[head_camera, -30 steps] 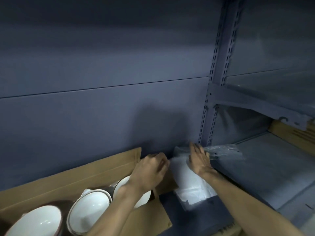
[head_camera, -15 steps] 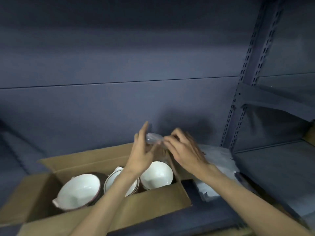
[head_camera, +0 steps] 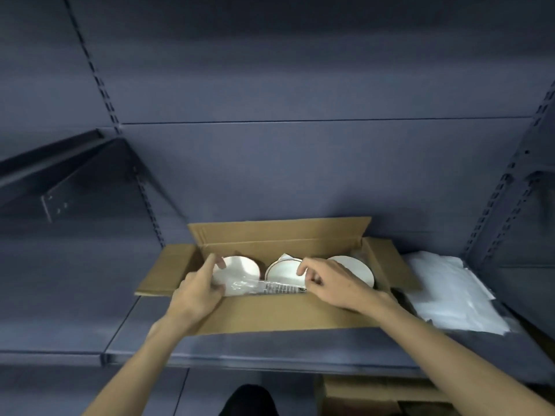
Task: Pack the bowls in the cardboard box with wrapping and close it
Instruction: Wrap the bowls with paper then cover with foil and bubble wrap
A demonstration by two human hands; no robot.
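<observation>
The cardboard box (head_camera: 270, 313) sat open on the grey shelf (head_camera: 144, 334), flaps spread, with three white bowls (head_camera: 240, 270) in a row inside, thin dark rims showing. Across the front bowls lay a clear plastic wrap (head_camera: 270, 286); dark printing ran along it but was too blurred to read. The left hand (head_camera: 198, 291) gripped its left end, fingers curled; the right hand (head_camera: 333, 283) pinched its right end. The right bowl was half hidden behind that hand. White wrapping sheets (head_camera: 450, 292) lay just beside the box

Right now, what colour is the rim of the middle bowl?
The middle bowl is white with a dark rim, seen in the head view.
</observation>
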